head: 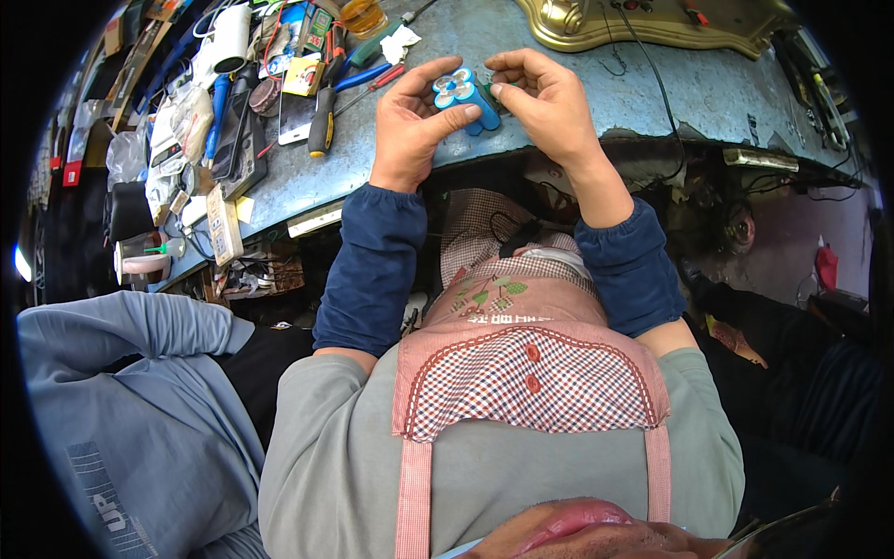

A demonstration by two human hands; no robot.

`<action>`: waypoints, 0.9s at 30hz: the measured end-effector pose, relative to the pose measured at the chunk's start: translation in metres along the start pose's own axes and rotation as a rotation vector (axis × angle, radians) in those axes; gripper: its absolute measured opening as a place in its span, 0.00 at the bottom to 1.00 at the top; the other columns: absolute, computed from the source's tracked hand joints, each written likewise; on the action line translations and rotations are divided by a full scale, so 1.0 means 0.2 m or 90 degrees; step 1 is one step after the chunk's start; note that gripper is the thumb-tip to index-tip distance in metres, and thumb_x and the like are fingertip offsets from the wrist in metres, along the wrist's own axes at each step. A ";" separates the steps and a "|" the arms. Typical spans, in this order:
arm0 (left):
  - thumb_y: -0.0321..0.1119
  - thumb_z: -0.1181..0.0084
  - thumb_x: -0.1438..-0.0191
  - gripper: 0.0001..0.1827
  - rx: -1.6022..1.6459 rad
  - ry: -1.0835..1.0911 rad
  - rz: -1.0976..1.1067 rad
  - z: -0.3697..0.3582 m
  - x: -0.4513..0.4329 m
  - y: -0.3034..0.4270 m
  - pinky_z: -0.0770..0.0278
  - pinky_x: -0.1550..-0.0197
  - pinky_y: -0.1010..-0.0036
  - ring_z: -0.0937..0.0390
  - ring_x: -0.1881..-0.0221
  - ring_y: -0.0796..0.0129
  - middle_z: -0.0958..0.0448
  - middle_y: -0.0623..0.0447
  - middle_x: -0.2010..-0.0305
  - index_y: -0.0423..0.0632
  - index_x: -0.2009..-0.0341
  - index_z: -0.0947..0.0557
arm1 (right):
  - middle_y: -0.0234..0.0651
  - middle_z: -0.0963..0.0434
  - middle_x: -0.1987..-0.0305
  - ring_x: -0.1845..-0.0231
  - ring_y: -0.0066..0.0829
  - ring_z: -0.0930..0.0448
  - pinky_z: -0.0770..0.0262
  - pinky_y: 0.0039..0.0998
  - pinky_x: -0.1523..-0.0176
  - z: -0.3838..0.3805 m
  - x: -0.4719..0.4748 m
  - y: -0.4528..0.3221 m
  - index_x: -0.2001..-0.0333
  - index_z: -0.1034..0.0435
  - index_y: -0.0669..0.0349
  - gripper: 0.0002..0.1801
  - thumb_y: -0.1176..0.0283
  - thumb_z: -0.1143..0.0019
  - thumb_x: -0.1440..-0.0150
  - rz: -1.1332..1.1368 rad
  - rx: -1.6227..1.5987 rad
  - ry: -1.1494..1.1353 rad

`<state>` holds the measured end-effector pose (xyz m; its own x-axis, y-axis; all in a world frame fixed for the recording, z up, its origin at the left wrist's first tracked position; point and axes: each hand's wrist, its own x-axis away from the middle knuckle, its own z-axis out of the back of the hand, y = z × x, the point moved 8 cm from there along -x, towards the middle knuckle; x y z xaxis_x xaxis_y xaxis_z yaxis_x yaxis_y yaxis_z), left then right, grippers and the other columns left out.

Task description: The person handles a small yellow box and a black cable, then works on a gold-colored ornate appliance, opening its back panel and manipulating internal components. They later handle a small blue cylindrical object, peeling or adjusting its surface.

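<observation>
Between my hands, over the near edge of the blue worktop (335, 182), is a pack of several blue cylindrical battery cells (482, 120). Bare metal end faces on the cells point up toward me. My left hand (418, 119) grips the pack from its left side, the thumb across the near cells and the fingers partly hidden behind. To the right of the pack, my right hand (541, 105) is raised with thumb and index finger curled close together. Something small and green shows just behind the pack, partly covered by that hand; whether the right fingers pinch anything is unclear.
On the left lie a yellow-black screwdriver (322, 122), a white-fronted smartphone (296, 117), blue-handled pliers (363, 77) and a power strip (223, 227). A gold ornate frame (646, 35) with a black cable (656, 84) occupies the far right. A person in a blue-grey sleeve (140, 328) sits at left.
</observation>
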<state>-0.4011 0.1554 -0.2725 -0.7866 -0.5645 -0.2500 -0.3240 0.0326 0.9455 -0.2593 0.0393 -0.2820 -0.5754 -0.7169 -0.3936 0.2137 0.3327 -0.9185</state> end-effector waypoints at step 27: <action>0.21 0.26 0.42 0.30 0.121 0.092 -0.038 0.12 -0.02 -0.06 0.18 0.41 0.73 0.17 0.45 0.67 0.16 0.45 0.42 0.32 0.35 0.21 | 0.35 0.12 0.56 0.56 0.21 0.14 0.16 0.25 0.48 0.02 0.01 0.01 0.45 0.20 0.69 0.15 0.79 0.37 0.35 -0.012 -0.061 0.028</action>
<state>-0.4067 0.1777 -0.2870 -0.6842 -0.6817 -0.2591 -0.4719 0.1430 0.8700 -0.2569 0.0359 -0.2843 -0.6129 -0.6972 -0.3717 0.1274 0.3771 -0.9174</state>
